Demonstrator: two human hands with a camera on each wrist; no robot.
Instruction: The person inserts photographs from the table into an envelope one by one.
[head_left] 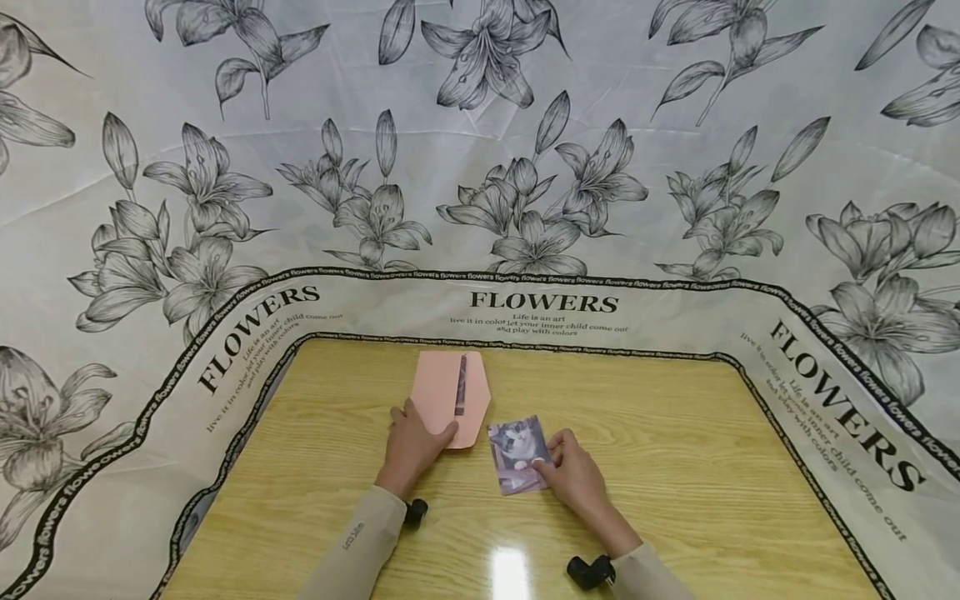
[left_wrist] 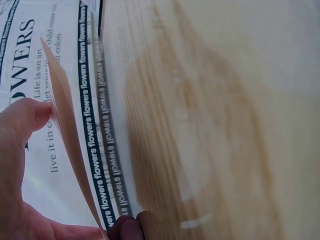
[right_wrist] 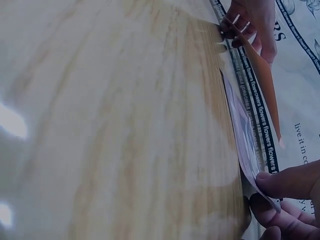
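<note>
My left hand (head_left: pixel 416 444) grips the lower part of a pink envelope (head_left: pixel 434 383), its thumb over the front. Through a long slot in the envelope shows a dark printed strip; what it belongs to is mostly hidden inside. In the left wrist view the envelope (left_wrist: pixel 67 115) stands nearly edge-on, lifted off the table. To its right, my right hand (head_left: pixel 579 473) pinches a cat photo card (head_left: pixel 516 450) by its right edge, thumb on the printed face. Seen from the right wrist, the card (right_wrist: pixel 244 135) tilts just above the wood, apart from the envelope.
Both hands work over a wood-grain table (head_left: pixel 660 433). A white cloth (head_left: pixel 540 321) with printed flowers and lettering hangs around its back and sides. Black wrist devices sit near each cuff, and light glares off the tabletop near the front.
</note>
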